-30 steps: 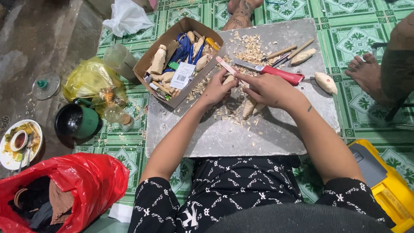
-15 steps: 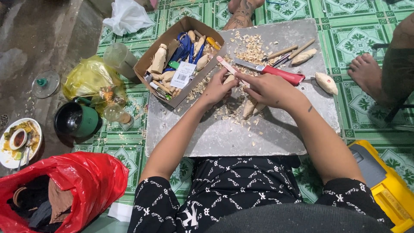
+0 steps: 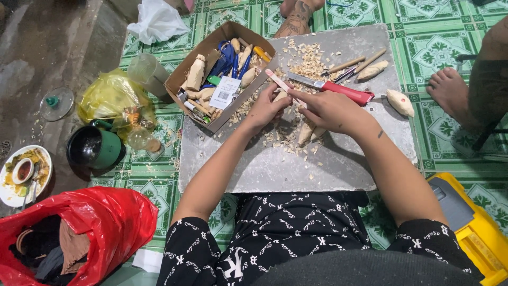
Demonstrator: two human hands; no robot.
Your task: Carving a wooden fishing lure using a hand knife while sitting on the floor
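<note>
A green patterned floor (image 3: 222, 16) is covered in the middle by a grey slab (image 3: 338, 164), on which everything in hand is laid. At the slab's upper left corner a cardboard box (image 3: 182, 79) is set, filled with pale carved pieces, blue-handled tools and a white tag. A red bag (image 3: 106, 222) of cloth is seen at the lower left, a yellow case (image 3: 476, 238) at the lower right, and a yellow bag (image 3: 106, 95) beside a dark green pot (image 3: 95, 151) left of the slab. A plate (image 3: 10, 193) of food is placed at the far left edge. Another person's bare foot (image 3: 450, 90) rests on the floor to the right.

Near the middle of the slab, the left hand (image 3: 267, 108) is closed around a small pale wood piece (image 3: 280, 96), most of which is hidden by the fingers. The right hand (image 3: 330, 108) is closed on a thin knife (image 3: 278, 80) with a pale pinkish end, which is laid against the piece. The two hands are touching each other. Just behind them a red-handled saw (image 3: 344, 91) is left lying, with two sticks (image 3: 349, 64) beyond it. A carved piece (image 3: 399, 101) lies at the slab's right edge. Shavings (image 3: 307, 61) are scattered around the hands.
</note>
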